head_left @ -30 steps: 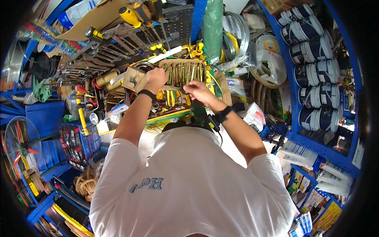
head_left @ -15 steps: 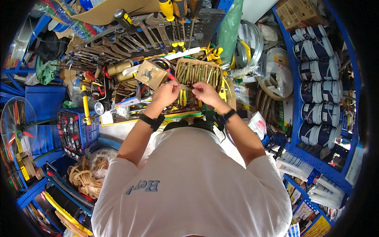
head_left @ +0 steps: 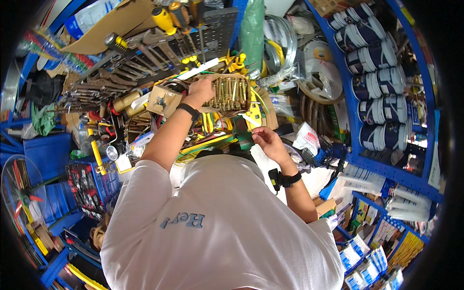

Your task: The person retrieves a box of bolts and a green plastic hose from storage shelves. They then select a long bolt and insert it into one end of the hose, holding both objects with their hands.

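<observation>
An open cardboard box point(head_left: 216, 107) full of brass-coloured bolts point(head_left: 231, 93) sits on the cluttered bench ahead of me. My left hand point(head_left: 202, 91) is at its left side, with the fingers curled over the rim and partly hidden. Nearer my body and to the right, my right hand point(head_left: 268, 144) is raised off the bench. Its thumb and fingers are drawn together in a pinch, and whatever is between the tips is too small to name. Just left of those fingertips is a dark green flat piece point(head_left: 243, 134).
A small cardboard box point(head_left: 163, 100) stands left of the bolts. Wrenches point(head_left: 157, 50) and screwdrivers point(head_left: 164, 20) line a black perforated rack behind. Coiled wire point(head_left: 282, 41) lies at the far right, beside a blue shelf of cans point(head_left: 379, 79). A fan point(head_left: 24, 188) stands at the left.
My hands were close together in front of the bolts, a thin strip between them. They have parted: the left moved to the box's rim, the right back toward me. The view has turned right.
</observation>
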{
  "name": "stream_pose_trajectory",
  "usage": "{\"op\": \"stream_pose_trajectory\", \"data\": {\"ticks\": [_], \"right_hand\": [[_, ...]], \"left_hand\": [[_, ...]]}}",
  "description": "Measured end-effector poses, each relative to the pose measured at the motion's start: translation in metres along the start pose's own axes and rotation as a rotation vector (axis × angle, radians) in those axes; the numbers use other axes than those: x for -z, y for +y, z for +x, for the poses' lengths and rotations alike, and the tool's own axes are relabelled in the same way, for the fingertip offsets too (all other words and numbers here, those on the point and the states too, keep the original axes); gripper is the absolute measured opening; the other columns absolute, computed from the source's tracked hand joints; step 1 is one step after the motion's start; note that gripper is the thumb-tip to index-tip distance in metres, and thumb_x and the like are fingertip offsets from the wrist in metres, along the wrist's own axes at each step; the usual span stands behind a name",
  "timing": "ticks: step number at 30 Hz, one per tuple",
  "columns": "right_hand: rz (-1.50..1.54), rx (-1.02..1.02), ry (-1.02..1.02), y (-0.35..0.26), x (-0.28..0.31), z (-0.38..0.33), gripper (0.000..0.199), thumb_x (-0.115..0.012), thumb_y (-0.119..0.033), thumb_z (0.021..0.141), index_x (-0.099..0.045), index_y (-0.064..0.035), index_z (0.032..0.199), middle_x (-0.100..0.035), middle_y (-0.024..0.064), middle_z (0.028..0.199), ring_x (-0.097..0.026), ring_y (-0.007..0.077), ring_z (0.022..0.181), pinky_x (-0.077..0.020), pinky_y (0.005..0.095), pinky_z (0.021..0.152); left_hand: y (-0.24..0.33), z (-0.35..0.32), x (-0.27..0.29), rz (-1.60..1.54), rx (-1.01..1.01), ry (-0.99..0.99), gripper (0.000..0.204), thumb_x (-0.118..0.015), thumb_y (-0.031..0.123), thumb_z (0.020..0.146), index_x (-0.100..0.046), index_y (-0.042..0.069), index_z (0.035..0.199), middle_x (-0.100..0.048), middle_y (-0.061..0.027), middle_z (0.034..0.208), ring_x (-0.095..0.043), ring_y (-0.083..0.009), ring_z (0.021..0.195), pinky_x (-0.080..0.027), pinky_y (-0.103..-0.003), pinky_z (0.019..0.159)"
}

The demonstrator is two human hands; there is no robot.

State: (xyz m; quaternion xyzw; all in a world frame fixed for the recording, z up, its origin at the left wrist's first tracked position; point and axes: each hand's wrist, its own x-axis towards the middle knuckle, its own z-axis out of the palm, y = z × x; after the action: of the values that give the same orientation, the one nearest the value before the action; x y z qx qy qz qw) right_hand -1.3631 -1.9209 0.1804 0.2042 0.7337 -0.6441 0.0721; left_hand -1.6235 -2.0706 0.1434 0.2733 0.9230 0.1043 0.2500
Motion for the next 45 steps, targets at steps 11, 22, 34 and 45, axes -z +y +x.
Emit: {"op": "stream_pose_trajectory", "data": {"ticks": [11,22,34,45], "right_hand": [[0.088,-0.066,-0.001,0.019,-0.004,-0.011,0.021,-0.059,-0.013,0.085,-0.057,-0.0014,0.102,-0.06,0.0025,0.079,-0.054,0.0085,0.071,-0.0442,0.0221,0.063],[-0.021,-0.093,-0.156,-0.005,0.006,-0.004,0.018,-0.055,-0.011,0.087,-0.054,-0.0002,0.102,-0.059,0.0041,0.09,-0.054,0.0103,0.079,-0.0457,0.0242,0.073],[-0.025,-0.031,-0.284,-0.047,-0.039,0.021,0.019,-0.056,-0.01,0.087,-0.054,-0.0005,0.103,-0.059,0.0027,0.091,-0.055,0.0092,0.086,-0.0451,0.0225,0.076],[-0.001,0.045,-0.21,-0.015,-0.05,0.012,0.019,-0.058,-0.014,0.087,-0.056,-0.004,0.102,-0.055,-0.0019,0.081,-0.05,0.0048,0.072,-0.0423,0.0198,0.066]], "left_hand": [[-0.005,-0.002,-0.014,-0.044,-0.051,-0.013,0.033,-0.051,0.018,0.076,-0.055,0.01,0.109,-0.064,-0.0161,0.087,-0.062,-0.0302,0.084,-0.047,-0.045,0.074],[-0.08,-0.163,0.02,-0.745,0.094,0.532,0.017,-0.058,0.021,0.081,-0.063,0.009,0.091,-0.063,-0.0116,0.072,-0.061,-0.0239,0.063,-0.047,-0.031,0.057],[-0.218,-0.217,-0.016,-0.402,0.55,0.863,0.029,-0.065,0.026,0.073,-0.058,0.005,0.093,-0.058,-0.0135,0.087,-0.057,-0.0293,0.081,-0.046,-0.038,0.068],[-0.221,-0.198,-0.021,-0.337,0.427,0.892,0.024,-0.066,0.024,0.073,-0.06,0.004,0.085,-0.057,-0.0125,0.085,-0.057,-0.0315,0.08,-0.046,-0.038,0.069]]}}
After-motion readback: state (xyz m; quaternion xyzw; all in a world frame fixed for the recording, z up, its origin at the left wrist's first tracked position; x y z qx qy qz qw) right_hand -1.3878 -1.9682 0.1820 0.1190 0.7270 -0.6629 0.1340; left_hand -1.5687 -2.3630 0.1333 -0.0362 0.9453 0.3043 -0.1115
